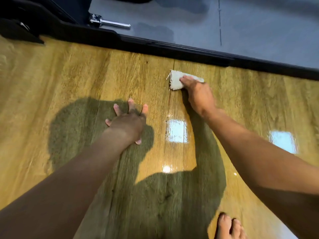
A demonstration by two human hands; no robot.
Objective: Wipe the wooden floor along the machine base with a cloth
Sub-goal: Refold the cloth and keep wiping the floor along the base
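A small folded pale grey cloth (176,81) lies on the glossy wooden floor (69,75), a short way in front of the black machine base (172,50). My right hand (198,94) presses down on the cloth, its fingers lying over the cloth's right half. My left hand (128,120) rests flat on the floor with its fingers spread, to the left and nearer to me. The black base edge runs diagonally from upper left to right.
A chrome pin (110,23) sticks out of the black frame at the upper left. Grey matting (241,23) lies beyond the base edge. A bare foot (227,228) stands at the bottom right. Light reflections and my shadow fall on the floor.
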